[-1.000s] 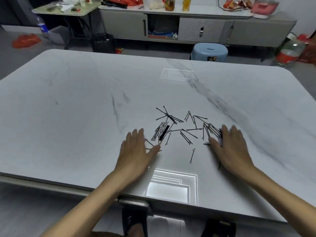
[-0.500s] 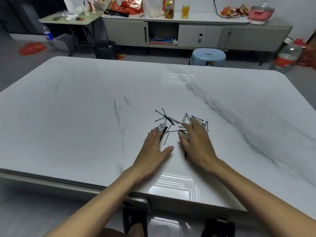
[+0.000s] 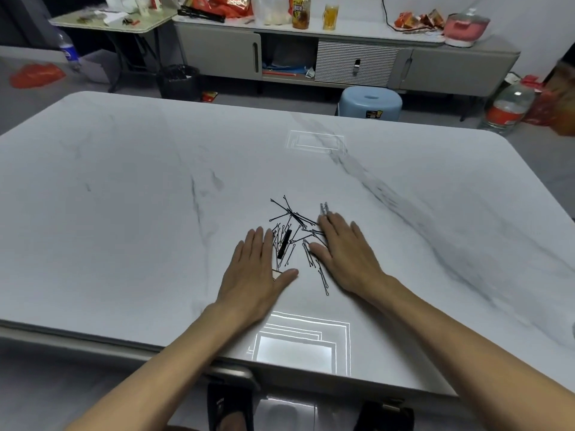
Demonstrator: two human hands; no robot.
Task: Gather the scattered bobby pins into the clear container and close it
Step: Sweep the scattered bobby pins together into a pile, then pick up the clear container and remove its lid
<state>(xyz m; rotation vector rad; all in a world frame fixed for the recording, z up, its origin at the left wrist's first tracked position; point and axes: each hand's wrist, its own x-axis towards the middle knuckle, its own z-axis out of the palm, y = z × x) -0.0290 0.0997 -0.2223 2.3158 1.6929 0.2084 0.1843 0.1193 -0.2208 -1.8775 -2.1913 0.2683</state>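
Observation:
Several black bobby pins lie in a loose heap on the white marble table, with a wider black clip among them. My left hand rests flat on the table at the heap's left side, palm down, fingers together. My right hand lies flat at the heap's right side and covers some pins. A few pins trail toward me beside the right thumb. Neither hand holds anything. No clear container is visible.
A blue stool stands beyond the table's far edge. Behind it runs a grey cabinet with bottles and bags on top. A large water bottle stands on the floor at the right. Ceiling lights reflect in the tabletop.
My right hand has swept left, pushing the right-hand pins toward the middle. The heap is tighter now. My left hand has shifted slightly right against the pile.

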